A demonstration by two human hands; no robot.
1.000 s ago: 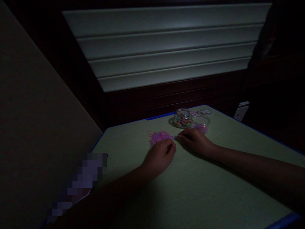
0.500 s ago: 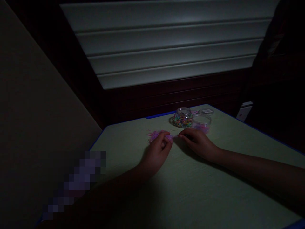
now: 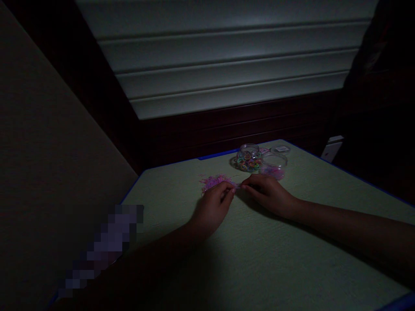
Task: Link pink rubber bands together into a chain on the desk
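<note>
While a small pale strand is spanning the gap between the two hands, the left hand is pinching one end, nearly closed, and the right hand is gripping the other between thumb and forefinger. A loose pink-purple pile of tiny bands is lying beside the left fingers on the bench, so a brushing knuckle could be scattering it. Dim light and slim fingertip contact could be letting the strand slip.
</note>
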